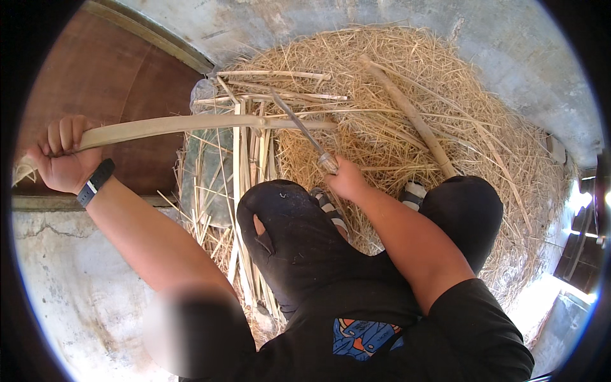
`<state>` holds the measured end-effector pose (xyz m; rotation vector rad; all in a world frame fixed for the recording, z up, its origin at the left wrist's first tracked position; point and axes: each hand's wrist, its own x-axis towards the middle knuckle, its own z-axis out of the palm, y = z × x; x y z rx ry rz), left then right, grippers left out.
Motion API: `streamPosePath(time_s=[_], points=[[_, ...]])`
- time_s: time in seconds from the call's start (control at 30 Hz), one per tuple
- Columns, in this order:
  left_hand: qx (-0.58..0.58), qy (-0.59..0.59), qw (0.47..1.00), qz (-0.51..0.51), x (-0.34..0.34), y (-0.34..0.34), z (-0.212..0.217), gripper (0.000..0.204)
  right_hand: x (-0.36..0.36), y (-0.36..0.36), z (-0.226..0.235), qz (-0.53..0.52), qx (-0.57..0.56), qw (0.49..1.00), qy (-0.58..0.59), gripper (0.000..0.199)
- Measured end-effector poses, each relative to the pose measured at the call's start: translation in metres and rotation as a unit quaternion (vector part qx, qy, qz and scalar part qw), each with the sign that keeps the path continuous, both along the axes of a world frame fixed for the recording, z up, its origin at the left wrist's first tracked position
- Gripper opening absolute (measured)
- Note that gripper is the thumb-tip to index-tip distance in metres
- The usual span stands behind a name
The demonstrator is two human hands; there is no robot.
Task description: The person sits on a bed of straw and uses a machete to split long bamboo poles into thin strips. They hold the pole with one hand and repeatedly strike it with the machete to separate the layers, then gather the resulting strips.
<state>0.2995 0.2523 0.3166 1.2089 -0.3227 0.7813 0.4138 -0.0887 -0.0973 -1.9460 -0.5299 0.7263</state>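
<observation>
My left hand (67,153), out at the far left with a dark band on its wrist, is closed around one end of a long pale bamboo strip (184,123). The strip runs right, nearly level, past a node, and its other end lies over the straw. In front of my knees my right hand (350,180) grips the handle of a knife (299,123). Its long narrow blade points up and to the left. In this view the blade crosses the strip just right of the node; whether they touch I cannot tell.
Dry straw (394,83) covers the ground up to the grey wall (522,70). Split bamboo strips (245,165) lie beside my left knee, others farther off. A thick bamboo pole (410,114) rests on the straw at the right. A brown door panel (127,83) stands at the left.
</observation>
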Motion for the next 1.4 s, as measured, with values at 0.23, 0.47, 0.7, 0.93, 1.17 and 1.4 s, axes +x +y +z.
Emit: streamPosePath(time_s=[0.23,0.47,0.7,0.93,1.17,1.4], points=[[-0.001,0.007,0.999,-0.035,-0.019,0.026,-0.003,0.041,-0.003,0.013,0.098,0.070,0.004,0.995,-0.067,0.029],[0.007,0.012,1.000,-0.023,-0.012,-0.006,0.000,0.041,0.009,-0.006,-0.021,-0.002,-0.090,0.994,-0.069,0.030],[-0.010,-0.012,0.999,0.029,-0.017,0.002,-0.003,0.041,-0.011,0.015,0.069,0.032,0.010,0.999,-0.006,0.032],[-0.035,-0.003,0.994,0.106,-0.008,0.009,-0.002,0.044,0.008,0.003,0.000,0.034,-0.012,0.999,-0.005,0.035],[-0.073,-0.014,0.990,0.123,-0.044,0.032,-0.029,0.046,-0.001,0.014,0.085,0.119,-0.028,0.987,-0.102,0.035],[-0.049,-0.012,0.994,0.100,-0.034,0.014,-0.021,0.046,0.008,0.005,0.001,0.033,0.023,0.996,-0.079,0.034]])
